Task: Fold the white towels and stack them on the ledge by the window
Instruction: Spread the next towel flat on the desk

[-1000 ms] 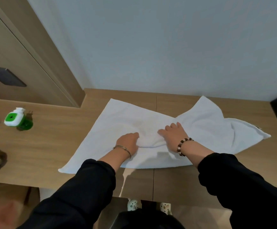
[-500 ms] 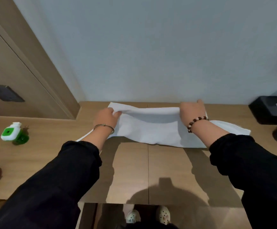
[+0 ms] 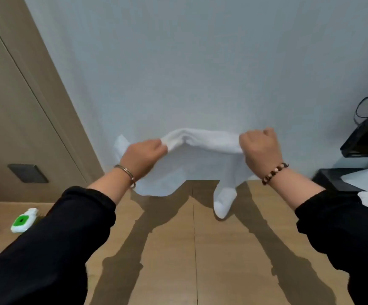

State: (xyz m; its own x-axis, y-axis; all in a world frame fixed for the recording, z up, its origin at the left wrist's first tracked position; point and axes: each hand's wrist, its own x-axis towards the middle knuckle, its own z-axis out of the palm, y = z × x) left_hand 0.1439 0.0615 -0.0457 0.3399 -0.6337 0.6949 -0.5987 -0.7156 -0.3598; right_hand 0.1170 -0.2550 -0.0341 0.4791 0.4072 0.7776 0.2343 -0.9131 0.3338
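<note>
One soft white cloth towel (image 3: 200,166) is held up in the air in front of the pale blue-grey wall (image 3: 200,62), above the light wooden worktop (image 3: 222,260). Its top edge is bunched into a thick rumpled roll stretched between the two hands. The cloth below sags in loose uneven folds, and one corner sticks out past the left hand (image 3: 143,156). Another rounded corner hangs lowest on the right side, close to the worktop; whether it touches cannot be told. The left hand pinches the top edge with its fingers (image 3: 156,144) clenched on the cloth. The right hand (image 3: 261,149) is a closed fist around the other end of the roll. Each wrist carries one band: a thin metal bangle (image 3: 127,175) on the left and a brown-and-cream beaded bracelet (image 3: 274,172) on the right, both above black sleeves. On the worktop to the left lies one small green-and-white plastic bottle (image 3: 23,221). To the right sits one black tray (image 3: 328,179) holding a white sheet (image 3: 367,176). One dark rectangular plate (image 3: 28,173) is set in the beige wood panel (image 3: 13,106) on the left.
</note>
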